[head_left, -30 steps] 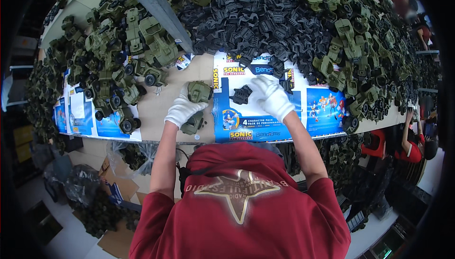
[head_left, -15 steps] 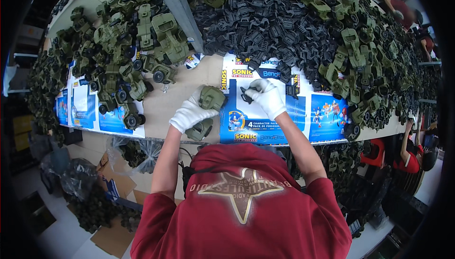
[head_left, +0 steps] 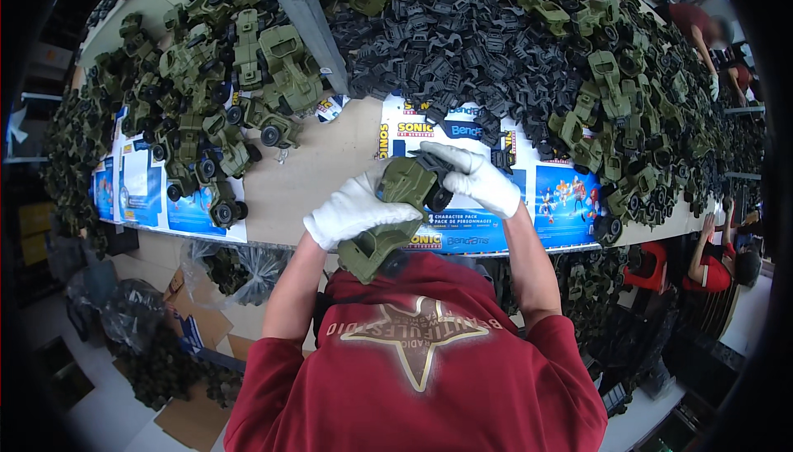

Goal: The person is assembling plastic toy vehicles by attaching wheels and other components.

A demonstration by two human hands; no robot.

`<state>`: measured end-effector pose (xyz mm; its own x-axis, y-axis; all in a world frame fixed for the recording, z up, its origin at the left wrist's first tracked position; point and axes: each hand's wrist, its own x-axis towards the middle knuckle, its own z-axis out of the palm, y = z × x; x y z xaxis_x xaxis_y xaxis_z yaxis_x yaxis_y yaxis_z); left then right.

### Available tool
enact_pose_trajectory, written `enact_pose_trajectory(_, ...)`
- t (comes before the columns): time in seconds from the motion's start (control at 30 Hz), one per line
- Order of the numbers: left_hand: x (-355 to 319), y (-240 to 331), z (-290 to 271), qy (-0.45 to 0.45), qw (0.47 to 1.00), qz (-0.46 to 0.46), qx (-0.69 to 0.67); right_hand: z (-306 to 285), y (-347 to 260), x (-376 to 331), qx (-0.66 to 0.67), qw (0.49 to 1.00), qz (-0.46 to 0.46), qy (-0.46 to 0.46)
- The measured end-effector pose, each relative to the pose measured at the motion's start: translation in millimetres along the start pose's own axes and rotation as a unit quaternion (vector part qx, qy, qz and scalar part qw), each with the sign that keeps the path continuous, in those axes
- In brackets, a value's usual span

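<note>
My left hand [head_left: 351, 211], in a white glove, is wrapped round an olive-green toy truck [head_left: 406, 181] with black wheels. The truck is tilted above the near edge of the table, its lower end toward my shirt. My right hand [head_left: 481, 181], also gloved in white, is at the truck's upper end. Its fingers press a small black plastic part [head_left: 431, 161] against that end; they partly hide the part, and I cannot tell whether it is seated. Beneath both hands lies a printed blue and white sheet [head_left: 487, 241].
A heap of black plastic parts [head_left: 446, 39] lies at the far middle. Green toy trucks are piled left [head_left: 194, 64] and right [head_left: 636, 113]. A grey metal post [head_left: 301, 18] rises beyond my left hand. Other people [head_left: 714, 274] work at far right.
My left hand has raised and turned the truck to the right. My right hand has brought the black part from over the sheet to the truck's upper end.
</note>
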<state>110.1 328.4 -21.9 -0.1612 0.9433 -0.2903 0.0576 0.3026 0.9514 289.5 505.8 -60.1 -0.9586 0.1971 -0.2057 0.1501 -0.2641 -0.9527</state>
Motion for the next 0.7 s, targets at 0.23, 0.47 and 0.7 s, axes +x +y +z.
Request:
enact_pose_trajectory(0.23, -4, 5, 5, -0.007, 0.995, -0.010, 0.097, -4, 24, -13, 0.015, 0.997, 0.021, 0.069)
enact_pose_trajectory(0.47, -3, 9, 11, -0.009, 0.999, -0.037, 0.020, 6, 32, -16, 0.131, 0.989, 0.000, 0.074)
enact_pose_trajectory(0.7, -5, 11, 14, -0.013, 0.998, -0.057, 0.025, 0, 44, -19, 0.181, 0.982, -0.008, 0.056)
